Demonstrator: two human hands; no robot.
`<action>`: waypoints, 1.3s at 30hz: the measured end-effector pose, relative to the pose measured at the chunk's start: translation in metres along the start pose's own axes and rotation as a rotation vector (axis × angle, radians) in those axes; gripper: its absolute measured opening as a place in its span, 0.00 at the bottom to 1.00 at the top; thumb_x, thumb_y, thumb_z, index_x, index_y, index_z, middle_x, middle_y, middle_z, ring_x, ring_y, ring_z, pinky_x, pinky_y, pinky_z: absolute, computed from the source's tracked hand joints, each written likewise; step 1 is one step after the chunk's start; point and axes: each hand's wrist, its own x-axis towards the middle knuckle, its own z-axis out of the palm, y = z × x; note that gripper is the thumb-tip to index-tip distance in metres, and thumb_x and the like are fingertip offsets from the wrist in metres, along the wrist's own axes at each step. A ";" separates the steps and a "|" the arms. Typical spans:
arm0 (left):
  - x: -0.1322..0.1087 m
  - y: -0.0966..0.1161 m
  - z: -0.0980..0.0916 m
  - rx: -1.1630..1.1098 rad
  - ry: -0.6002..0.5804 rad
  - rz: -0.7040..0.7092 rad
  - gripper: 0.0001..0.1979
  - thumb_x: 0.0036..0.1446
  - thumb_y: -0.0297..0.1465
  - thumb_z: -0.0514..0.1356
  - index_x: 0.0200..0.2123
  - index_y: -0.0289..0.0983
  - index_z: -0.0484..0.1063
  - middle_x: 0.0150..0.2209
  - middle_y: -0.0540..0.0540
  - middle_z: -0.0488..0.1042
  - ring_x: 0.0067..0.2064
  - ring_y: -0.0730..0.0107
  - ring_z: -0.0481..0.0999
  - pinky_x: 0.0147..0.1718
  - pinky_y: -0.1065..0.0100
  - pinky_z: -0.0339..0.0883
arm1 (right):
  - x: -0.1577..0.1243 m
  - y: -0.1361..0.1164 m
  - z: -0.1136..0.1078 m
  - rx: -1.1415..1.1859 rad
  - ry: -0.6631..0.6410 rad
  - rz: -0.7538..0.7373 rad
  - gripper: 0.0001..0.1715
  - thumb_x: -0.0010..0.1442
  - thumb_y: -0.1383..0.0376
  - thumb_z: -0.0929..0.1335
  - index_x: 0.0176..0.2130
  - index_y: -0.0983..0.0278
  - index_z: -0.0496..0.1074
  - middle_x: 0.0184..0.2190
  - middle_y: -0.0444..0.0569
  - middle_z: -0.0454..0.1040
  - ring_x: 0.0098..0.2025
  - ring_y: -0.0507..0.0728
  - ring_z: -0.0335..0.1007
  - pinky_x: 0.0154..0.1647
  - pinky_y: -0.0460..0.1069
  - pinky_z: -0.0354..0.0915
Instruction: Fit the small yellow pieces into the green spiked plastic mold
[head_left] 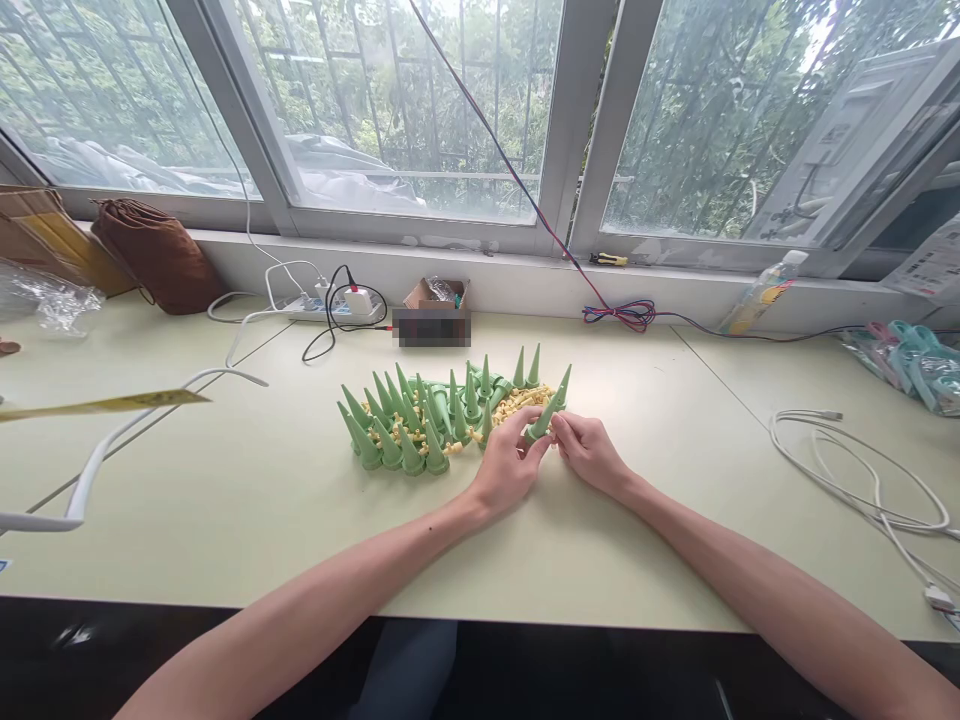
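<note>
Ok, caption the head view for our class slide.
Left hand holding a green cone, right hand close beside, yellow pieces behind.

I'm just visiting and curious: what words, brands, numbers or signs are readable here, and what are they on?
None can be read with certainty.
Bottle: label too blurred.
White package at the right edge: print too small and blurred.
Box by the window: the patch at its front is pixelated, hiding any print.
Blue-marked label at the left edge: cut off, unreadable.
Green cones: no writing visible.
</note>
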 end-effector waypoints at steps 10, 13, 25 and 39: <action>-0.001 0.002 0.000 0.017 -0.007 -0.017 0.10 0.62 0.33 0.57 0.46 0.37 0.68 0.26 0.52 0.67 0.21 0.77 0.66 0.21 0.74 0.63 | 0.000 -0.001 -0.001 0.000 -0.004 -0.001 0.26 0.70 0.53 0.58 0.24 0.62 0.60 0.19 0.41 0.60 0.21 0.50 0.54 0.23 0.47 0.54; -0.001 0.002 0.000 0.020 -0.006 -0.025 0.10 0.62 0.33 0.57 0.46 0.37 0.68 0.26 0.52 0.68 0.21 0.77 0.66 0.21 0.73 0.63 | 0.000 0.000 0.000 -0.002 -0.003 -0.001 0.26 0.70 0.53 0.58 0.24 0.62 0.60 0.19 0.41 0.60 0.21 0.50 0.54 0.24 0.47 0.54; 0.000 0.001 -0.001 0.021 -0.003 -0.009 0.11 0.62 0.34 0.57 0.46 0.36 0.68 0.27 0.50 0.69 0.22 0.76 0.67 0.19 0.74 0.63 | 0.000 0.000 0.000 -0.001 -0.008 0.010 0.27 0.70 0.51 0.58 0.24 0.62 0.60 0.19 0.41 0.60 0.21 0.50 0.53 0.23 0.47 0.54; 0.000 0.001 -0.001 0.019 -0.007 0.004 0.10 0.62 0.33 0.57 0.45 0.37 0.69 0.30 0.48 0.72 0.26 0.73 0.71 0.21 0.74 0.65 | 0.000 -0.001 0.000 -0.019 -0.013 -0.006 0.27 0.70 0.51 0.58 0.24 0.63 0.60 0.19 0.42 0.61 0.21 0.51 0.54 0.24 0.47 0.54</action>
